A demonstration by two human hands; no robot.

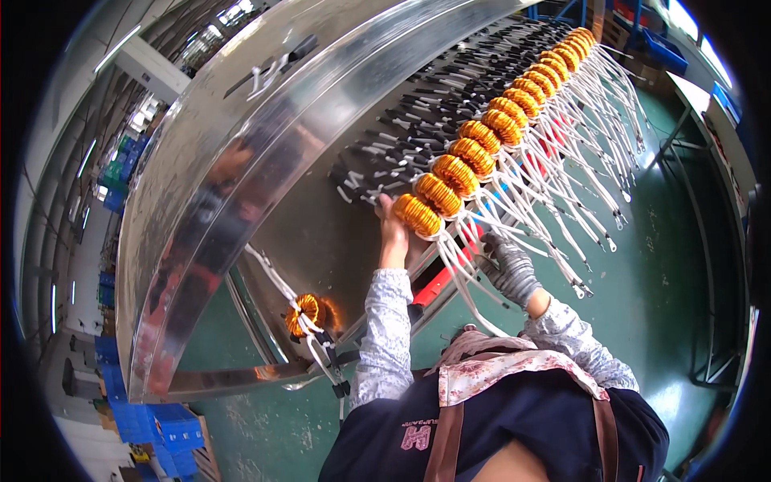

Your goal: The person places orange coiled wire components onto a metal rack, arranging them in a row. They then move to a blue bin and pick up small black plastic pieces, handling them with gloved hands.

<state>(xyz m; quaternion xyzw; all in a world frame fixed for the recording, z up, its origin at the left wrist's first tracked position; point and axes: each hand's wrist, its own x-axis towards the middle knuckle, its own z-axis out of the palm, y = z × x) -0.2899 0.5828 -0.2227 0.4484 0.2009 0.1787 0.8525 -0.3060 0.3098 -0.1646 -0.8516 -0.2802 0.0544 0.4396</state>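
Note:
A long row of copper-wound ring coils [503, 126] stands along the edge of a metal table. My bare left hand [391, 234] is against the left side of the nearest coil [417, 215], its fingers partly hidden there. In a grey striped glove, my right hand [511, 269] is just below the table edge, among the white leads [554, 241] hanging from the coils. Its fingers are curled, and what they grip is hidden. Black-sleeved lead ends [418, 120] lie on the table behind the row. A single coil [305, 315] sits apart at the near left corner.
A tall, shiny curved metal panel [265, 145] rises along the table's left side. Red and blue parts [438, 285] run along the near table edge. Green floor [634, 297] extends to the right, toward a bench frame [707, 265]. Blue boxes [165, 426] are stacked at lower left.

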